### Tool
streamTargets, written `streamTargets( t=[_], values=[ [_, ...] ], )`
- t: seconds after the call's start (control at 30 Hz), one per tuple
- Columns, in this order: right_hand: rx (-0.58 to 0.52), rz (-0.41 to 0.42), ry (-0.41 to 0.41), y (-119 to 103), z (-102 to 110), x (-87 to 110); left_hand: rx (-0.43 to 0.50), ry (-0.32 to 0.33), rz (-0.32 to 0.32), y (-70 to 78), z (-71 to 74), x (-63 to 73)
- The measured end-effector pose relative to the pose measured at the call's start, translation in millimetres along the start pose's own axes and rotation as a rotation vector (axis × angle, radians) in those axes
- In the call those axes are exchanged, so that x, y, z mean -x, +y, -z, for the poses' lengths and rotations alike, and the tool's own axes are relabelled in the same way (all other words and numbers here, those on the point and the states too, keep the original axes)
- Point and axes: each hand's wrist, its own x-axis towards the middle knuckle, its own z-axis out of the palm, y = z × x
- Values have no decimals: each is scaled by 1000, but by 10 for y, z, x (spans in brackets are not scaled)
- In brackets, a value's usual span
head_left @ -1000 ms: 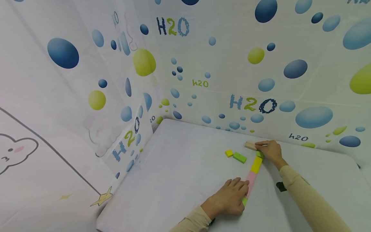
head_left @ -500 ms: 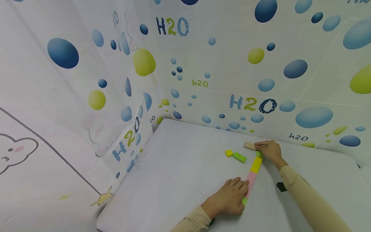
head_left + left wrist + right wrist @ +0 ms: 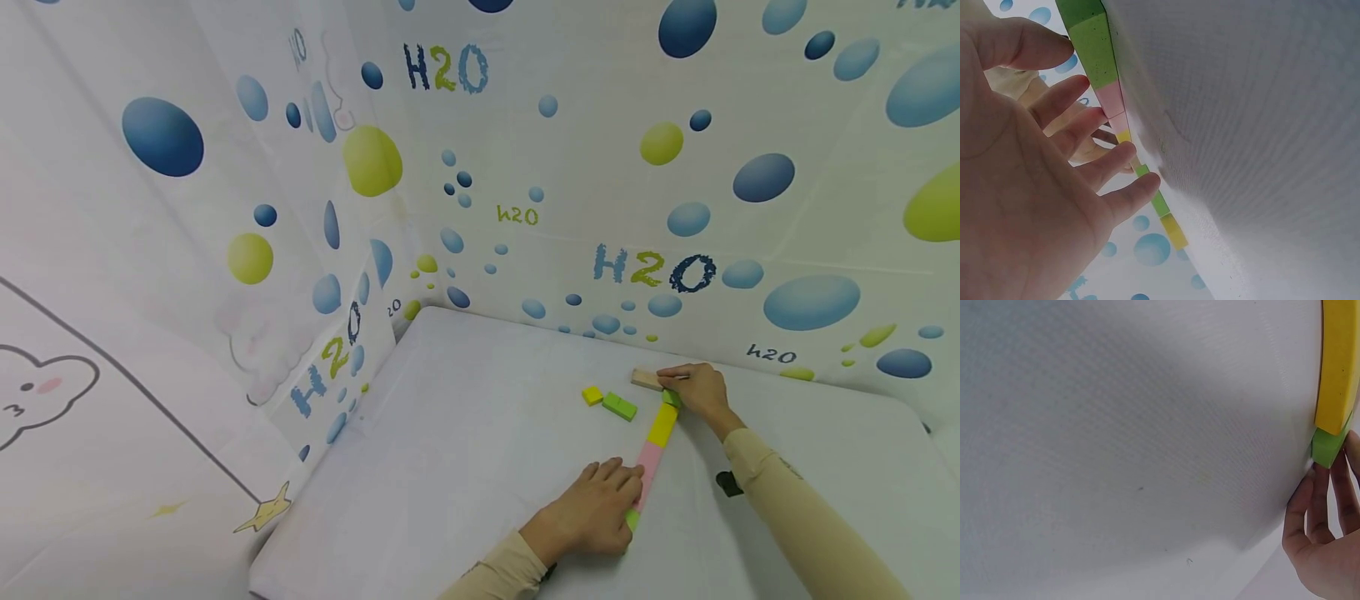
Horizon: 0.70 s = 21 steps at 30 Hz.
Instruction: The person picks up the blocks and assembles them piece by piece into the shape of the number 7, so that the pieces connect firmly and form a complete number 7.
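"Pale wood under the fingertips: the right hand (image 3: 699, 390) seems to have thumb and forefinger pinched on the end of a plain wooden block (image 3: 645, 378), no?"

"So it looks. Its other fingers bend in close to the green corner block (image 3: 1327, 449), which sits against the wooden one at an angle."

"And the left hand (image 3: 588, 512)?"

"Relaxed, gripping nothing, fingers spread along the near part of the row of blocks (image 3: 649, 468), beside the pink blocks (image 3: 1110, 98) and the near green block (image 3: 1094, 50)."

"Which step is this, then?"

"Turning the corner, I'd judge: left steadies, right squares up the wood. Next probably calls for a light nudge to close any gap, then a release that doesn't drag the green."

"Count them?"

"One wooden, two pink, one yellow bar (image 3: 662, 425), one green at the corner; whether the near green is one piece or two, I can't tell. Apart on the white counter (image 3: 450, 433) lie one small yellow block (image 3: 592, 396) and a loose green piece (image 3: 619, 407), perhaps two butted together."
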Motion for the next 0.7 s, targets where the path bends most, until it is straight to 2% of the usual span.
streamTargets(
  t=[0.4, 0.7],
  values=[
    [3, 39, -4, 38, 1, 0, 5, 3, 0, 3, 9, 12],
    [8, 22, -21, 47, -1, -11, 6, 11, -5, 2, 9, 18]
  ],
)
